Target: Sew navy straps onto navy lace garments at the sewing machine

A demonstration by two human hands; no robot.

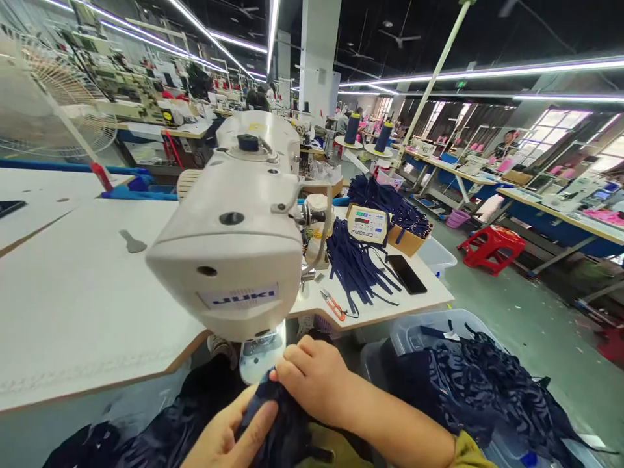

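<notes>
Navy fabric piece (286, 426) bunched between both hands, just in front of JUKI sewing machine's (234, 240) narrow bed (263, 367), off worktable's (97, 292) front edge; contact with bed unclear. Left hand (234, 432): thumb pressing cloth against fingers. Right hand (314, 377): fingers curled, tips pinching upper edge. Likely light, soft, limp, not fragile; slip hard to judge. Best hold: flat pinch along edge, loose folds supported below.

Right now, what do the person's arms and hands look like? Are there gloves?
No gloves: the left hand and right hand are both bare, and no ring or watch shows. The right forearm is bare too, up to a yellowish-green sleeve. Any sleeve on the other side is out of view.
</notes>
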